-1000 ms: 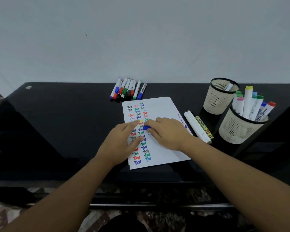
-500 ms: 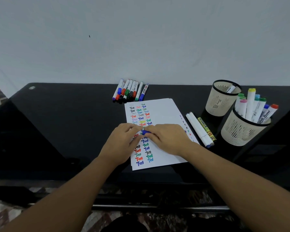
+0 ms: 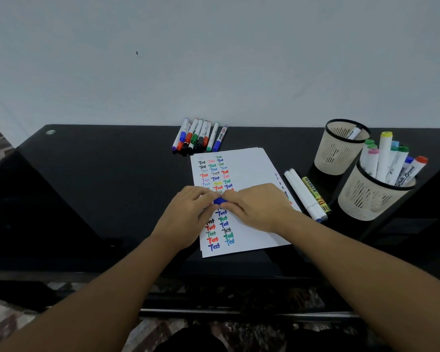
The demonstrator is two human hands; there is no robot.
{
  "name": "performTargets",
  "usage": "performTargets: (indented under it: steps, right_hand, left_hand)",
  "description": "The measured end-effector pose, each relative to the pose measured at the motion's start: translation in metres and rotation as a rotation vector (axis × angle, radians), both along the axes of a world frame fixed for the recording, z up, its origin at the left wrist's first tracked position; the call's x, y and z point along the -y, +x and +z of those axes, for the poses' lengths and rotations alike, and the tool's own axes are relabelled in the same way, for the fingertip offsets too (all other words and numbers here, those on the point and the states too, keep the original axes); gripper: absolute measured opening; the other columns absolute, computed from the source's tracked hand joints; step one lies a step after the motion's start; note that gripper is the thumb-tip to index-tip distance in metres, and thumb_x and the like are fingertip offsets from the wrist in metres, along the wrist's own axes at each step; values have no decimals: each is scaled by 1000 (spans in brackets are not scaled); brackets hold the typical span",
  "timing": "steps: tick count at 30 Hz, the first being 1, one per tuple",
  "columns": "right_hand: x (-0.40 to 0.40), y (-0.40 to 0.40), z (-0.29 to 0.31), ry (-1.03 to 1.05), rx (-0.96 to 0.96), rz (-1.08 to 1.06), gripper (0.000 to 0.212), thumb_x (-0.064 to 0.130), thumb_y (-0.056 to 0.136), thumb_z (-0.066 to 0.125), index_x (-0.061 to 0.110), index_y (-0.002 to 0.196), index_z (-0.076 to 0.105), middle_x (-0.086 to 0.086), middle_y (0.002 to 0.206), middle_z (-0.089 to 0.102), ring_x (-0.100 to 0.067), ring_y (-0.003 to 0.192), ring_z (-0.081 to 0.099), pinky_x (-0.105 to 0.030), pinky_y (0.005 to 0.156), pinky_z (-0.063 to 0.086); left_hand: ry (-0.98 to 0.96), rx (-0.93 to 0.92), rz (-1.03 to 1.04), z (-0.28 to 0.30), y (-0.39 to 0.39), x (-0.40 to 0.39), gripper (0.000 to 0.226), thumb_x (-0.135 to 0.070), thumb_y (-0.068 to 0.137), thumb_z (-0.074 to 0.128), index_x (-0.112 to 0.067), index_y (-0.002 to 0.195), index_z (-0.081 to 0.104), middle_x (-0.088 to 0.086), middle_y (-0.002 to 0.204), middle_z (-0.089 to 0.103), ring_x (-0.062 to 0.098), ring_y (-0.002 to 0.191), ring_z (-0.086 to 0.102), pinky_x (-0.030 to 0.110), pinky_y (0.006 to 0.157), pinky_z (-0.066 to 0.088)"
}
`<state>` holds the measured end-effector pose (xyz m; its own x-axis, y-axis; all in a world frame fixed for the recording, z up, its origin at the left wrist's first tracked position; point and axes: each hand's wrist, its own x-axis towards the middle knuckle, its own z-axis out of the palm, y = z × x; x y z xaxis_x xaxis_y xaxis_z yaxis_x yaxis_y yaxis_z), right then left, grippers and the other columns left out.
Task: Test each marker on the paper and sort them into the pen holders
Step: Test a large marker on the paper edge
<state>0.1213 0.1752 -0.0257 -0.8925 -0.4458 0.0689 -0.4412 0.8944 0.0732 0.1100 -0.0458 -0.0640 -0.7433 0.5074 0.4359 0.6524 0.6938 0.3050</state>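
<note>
Table (image 3: 87, 189): glossy black top that runs back to a pale wall; everything below sits on it.
Loose whiteboard markers (image 3: 200, 135): a tight row at the back edge of the table, just beyond the paper's far left corner, lying side by side with coloured caps in blue, red, green and black pointing toward the person.
Left hand (image 3: 186, 217): over the left part of the paper, fingers curled, fingertips pinching the left end of the blue marker.
Blue marker (image 3: 220, 200): held just above the middle of the paper, between the two hands; only a short blue stretch shows between the fingertips, so cap and barrel cannot be told apart.
Paper (image 3: 249, 232): a small stack of white sheets in the middle of the table, its left side filled with columns of the word "Test" in black, red, green, blue, purple and yellow.
Right hand (image 3: 259, 207): over the middle of the paper, fingers curled, pinching the right end of the blue marker and meeting the left hand's fingertips.
Two white markers (image 3: 304, 194): lying side by side just right of the paper.
Yellow marker (image 3: 316, 194): touching the right side of the white pair.
Far pen holder (image 3: 341, 151): cream mesh cup with a black rim, one marker leaning inside.
Near pen holder (image 3: 371, 196): just beside the far one, packed with upright markers.
</note>
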Motion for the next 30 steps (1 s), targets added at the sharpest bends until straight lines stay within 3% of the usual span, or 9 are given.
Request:
performTargets:
  steps: [5, 9, 12, 15, 17, 21, 24, 26, 30]
  right_hand:
    - [4, -2, 3, -29, 32, -43, 47, 60, 107, 27, 31, 140, 43, 6, 100, 66, -15, 80, 60, -30, 58, 41]
    - [-4, 3, 10, -290, 120, -130, 47, 28, 107, 37, 32, 151, 20, -5, 112, 62, -18, 74, 58, -37, 60, 45]
    - [-13, 7, 12, -599, 121, -225, 41, 10, 105, 38, 37, 136, 46, -1, 111, 63, -20, 84, 67, -36, 68, 53]
    - [-13, 13, 9, -1189, 241, -408, 40, 13, 106, 38, 33, 109, 73, 5, 109, 69, -14, 92, 71, -36, 82, 56]
    - [-10, 21, 5, -1357, 333, -461, 42, 14, 106, 37, 36, 118, 71, 8, 115, 70, -11, 105, 68, -33, 95, 53]
    - [-7, 37, -15, -1317, 299, -383, 48, 0, 101, 52, 43, 124, 55, 10, 115, 68, -9, 107, 65, -28, 90, 52]
    - [-7, 39, -23, -1314, 170, -382, 23, 14, 103, 61, 34, 109, 53, 13, 93, 65, -10, 88, 63, -33, 84, 51]
    - [-4, 42, -18, -1392, 164, -358, 7, 29, 108, 53, 31, 111, 59, 11, 83, 65, -6, 78, 63, -24, 81, 52]
    - [-2, 49, -13, -1300, 195, -398, 29, 53, 103, 51, 37, 119, 69, 18, 84, 66, 5, 78, 61, -13, 74, 49]
  left_hand:
    - [40, 59, 38, -1, 0, 0, 29, -32, 102, 57, -17, 126, 64, -4, 121, 64, 10, 112, 52, 30, 94, 49]
    - [27, 101, 102, 0, -2, 1, 27, -36, 101, 58, -20, 122, 64, -8, 119, 62, 6, 111, 50, 25, 92, 45]
    - [24, 138, 136, 2, -2, 0, 30, -40, 98, 60, -23, 123, 63, -8, 123, 60, 6, 115, 48, 29, 94, 48]
    - [-19, 213, 122, 6, 0, -2, 53, -46, 100, 56, -31, 149, 44, -7, 146, 49, 10, 135, 39, 36, 110, 42]
    - [-133, 245, 71, 10, 0, -5, 60, -52, 102, 47, -43, 157, 25, -8, 158, 36, 13, 145, 29, 39, 118, 31]
    - [-287, 218, -5, 7, -6, -4, 49, -60, 104, 28, -57, 152, 22, -8, 165, 24, 16, 151, 20, 39, 123, 18]
    - [-316, 233, -6, 4, -9, -2, 52, -71, 98, 18, -58, 146, 32, -11, 164, 27, 16, 152, 20, 42, 124, 18]
    - [-310, 259, 5, 5, -8, -2, 67, -80, 91, 13, -54, 148, 37, -13, 164, 27, 14, 152, 19, 43, 124, 18]
    - [-296, 292, 25, 6, -7, -4, 68, -78, 91, 22, -49, 151, 37, -14, 164, 25, 12, 153, 17, 42, 125, 14]
